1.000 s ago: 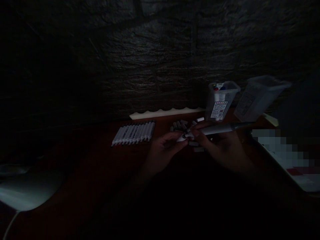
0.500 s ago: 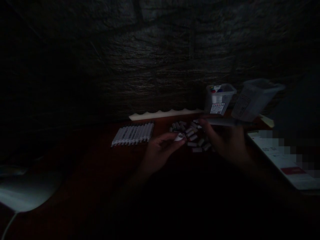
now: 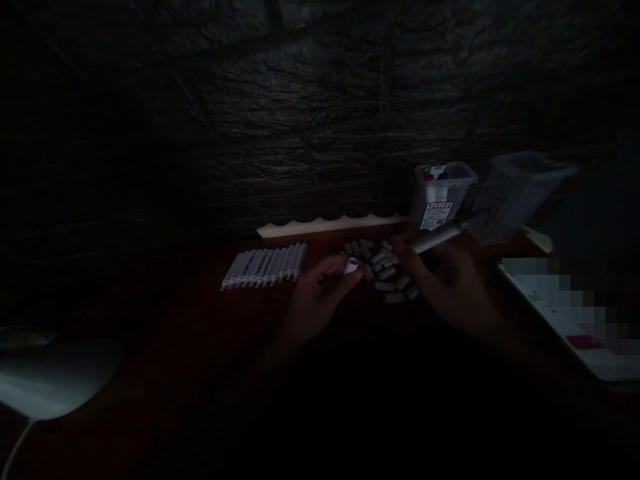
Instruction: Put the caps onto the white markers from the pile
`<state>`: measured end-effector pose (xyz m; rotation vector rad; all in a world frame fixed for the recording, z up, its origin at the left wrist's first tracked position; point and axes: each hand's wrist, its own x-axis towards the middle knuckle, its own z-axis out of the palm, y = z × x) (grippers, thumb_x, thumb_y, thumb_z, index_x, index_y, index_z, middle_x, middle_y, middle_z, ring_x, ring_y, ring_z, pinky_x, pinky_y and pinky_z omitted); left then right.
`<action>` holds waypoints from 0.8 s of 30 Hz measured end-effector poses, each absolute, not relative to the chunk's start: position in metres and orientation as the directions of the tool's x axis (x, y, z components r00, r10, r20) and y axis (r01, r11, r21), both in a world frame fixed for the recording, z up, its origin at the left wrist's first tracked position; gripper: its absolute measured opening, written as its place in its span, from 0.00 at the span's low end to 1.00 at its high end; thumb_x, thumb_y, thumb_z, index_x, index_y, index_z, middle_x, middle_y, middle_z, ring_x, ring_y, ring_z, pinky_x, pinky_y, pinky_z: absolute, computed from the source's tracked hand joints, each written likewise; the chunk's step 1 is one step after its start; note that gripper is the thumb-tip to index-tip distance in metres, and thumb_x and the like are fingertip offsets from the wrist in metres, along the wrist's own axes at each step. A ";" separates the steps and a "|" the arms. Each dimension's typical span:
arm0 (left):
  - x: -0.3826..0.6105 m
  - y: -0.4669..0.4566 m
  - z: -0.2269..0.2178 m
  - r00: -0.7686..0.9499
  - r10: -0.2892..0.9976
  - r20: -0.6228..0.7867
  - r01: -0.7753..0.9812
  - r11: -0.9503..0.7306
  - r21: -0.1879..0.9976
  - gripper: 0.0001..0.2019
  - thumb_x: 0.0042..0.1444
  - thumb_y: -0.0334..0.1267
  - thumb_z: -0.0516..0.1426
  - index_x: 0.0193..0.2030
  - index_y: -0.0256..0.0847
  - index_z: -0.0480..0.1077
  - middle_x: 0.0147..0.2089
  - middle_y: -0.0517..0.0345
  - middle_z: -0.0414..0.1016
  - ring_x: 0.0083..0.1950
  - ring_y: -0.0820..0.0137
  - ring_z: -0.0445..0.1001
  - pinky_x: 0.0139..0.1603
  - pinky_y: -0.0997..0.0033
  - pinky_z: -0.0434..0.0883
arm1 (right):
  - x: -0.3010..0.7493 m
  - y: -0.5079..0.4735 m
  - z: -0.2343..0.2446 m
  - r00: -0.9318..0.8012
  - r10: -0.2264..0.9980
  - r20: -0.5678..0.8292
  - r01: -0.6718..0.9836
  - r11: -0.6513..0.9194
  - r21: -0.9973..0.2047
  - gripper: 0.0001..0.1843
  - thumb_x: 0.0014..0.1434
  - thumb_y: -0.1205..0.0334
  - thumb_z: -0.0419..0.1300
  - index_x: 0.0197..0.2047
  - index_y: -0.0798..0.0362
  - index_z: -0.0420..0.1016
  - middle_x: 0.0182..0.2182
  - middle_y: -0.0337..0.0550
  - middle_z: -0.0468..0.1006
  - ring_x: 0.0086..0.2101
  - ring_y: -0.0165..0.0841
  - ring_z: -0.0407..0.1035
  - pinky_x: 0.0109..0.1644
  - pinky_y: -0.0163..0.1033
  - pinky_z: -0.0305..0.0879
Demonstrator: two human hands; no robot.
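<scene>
Between the thumb and fingers of my left hand (image 3: 320,293) is a small white marker cap (image 3: 351,266), its hollow end facing up. My right hand (image 3: 445,280) grips a white marker (image 3: 437,238), tilted with its far end up and to the right; the end near my fingertips is too dark to make out. Several loose marker caps (image 3: 385,274) are scattered on the dark reddish table between and beyond my hands. To the left, uncapped-looking white markers (image 3: 265,265) lie side by side in a neat row.
Two clear plastic containers stand at the back right: a labelled container (image 3: 453,180) with markers inside, and another container (image 3: 515,193) beside it. A pale wavy-edged strip (image 3: 330,226) runs along the dark textured wall (image 3: 310,120). A tablet-like screen (image 3: 555,313) lies right, a white lamp-like object (image 3: 55,383) left.
The marker in my right hand has swung from nearly level to tilted, far end higher. My left hand, with the cap, has shifted slightly left and up. The view has moved a little.
</scene>
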<state>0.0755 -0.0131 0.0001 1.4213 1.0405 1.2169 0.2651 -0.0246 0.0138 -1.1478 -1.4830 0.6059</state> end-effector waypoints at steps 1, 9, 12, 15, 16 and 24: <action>0.075 -0.012 0.000 0.120 0.977 0.178 0.020 -0.181 0.983 0.08 0.52 0.37 0.64 0.39 0.41 0.76 0.37 0.57 0.80 0.39 0.69 0.75 0.41 0.71 0.70 | 0.266 -0.022 0.013 0.066 0.908 0.414 0.294 0.378 -0.878 0.14 0.60 0.50 0.60 0.43 0.50 0.77 0.36 0.44 0.80 0.34 0.35 0.74 0.36 0.40 0.72; 0.071 -0.010 0.001 0.089 0.985 0.149 -0.048 -0.145 0.988 0.11 0.50 0.39 0.65 0.41 0.40 0.75 0.45 0.53 0.79 0.36 0.71 0.75 0.28 0.76 0.67 | 0.274 -0.018 0.013 0.080 0.929 0.362 0.191 0.342 -0.920 0.31 0.59 0.48 0.60 0.63 0.46 0.63 0.29 0.38 0.76 0.25 0.32 0.70 0.25 0.36 0.67; 0.071 -0.011 0.002 0.113 0.987 0.116 -0.057 -0.111 0.992 0.10 0.49 0.38 0.66 0.36 0.40 0.74 0.38 0.56 0.79 0.28 0.74 0.74 0.25 0.76 0.67 | 0.273 -0.021 0.019 0.117 0.930 0.349 0.184 0.325 -0.928 0.26 0.61 0.45 0.56 0.59 0.45 0.66 0.33 0.41 0.78 0.25 0.30 0.70 0.25 0.35 0.67; 0.069 -0.008 -0.004 0.146 0.979 0.139 0.005 -0.141 0.990 0.09 0.47 0.39 0.67 0.34 0.40 0.74 0.31 0.60 0.77 0.23 0.76 0.70 0.24 0.76 0.66 | 0.272 -0.021 0.021 0.116 0.942 0.315 0.108 0.304 -0.947 0.25 0.59 0.43 0.57 0.56 0.45 0.66 0.40 0.45 0.80 0.26 0.31 0.72 0.28 0.37 0.70; 0.068 -0.006 -0.008 0.156 0.975 0.157 0.040 -0.165 0.985 0.09 0.47 0.39 0.67 0.34 0.40 0.74 0.30 0.60 0.77 0.23 0.75 0.70 0.25 0.75 0.67 | 0.272 -0.020 0.020 0.114 0.944 0.308 0.090 0.299 -0.950 0.26 0.58 0.44 0.59 0.56 0.46 0.66 0.41 0.45 0.80 0.26 0.31 0.72 0.28 0.37 0.71; 0.063 -0.003 -0.026 0.277 0.915 0.294 0.392 -0.386 0.835 0.09 0.56 0.39 0.60 0.43 0.48 0.78 0.42 0.56 0.81 0.43 0.63 0.76 0.46 0.65 0.71 | 0.278 -0.015 0.014 0.174 0.936 0.307 0.189 0.274 -0.943 0.21 0.58 0.50 0.60 0.52 0.51 0.68 0.33 0.43 0.81 0.22 0.28 0.70 0.23 0.33 0.66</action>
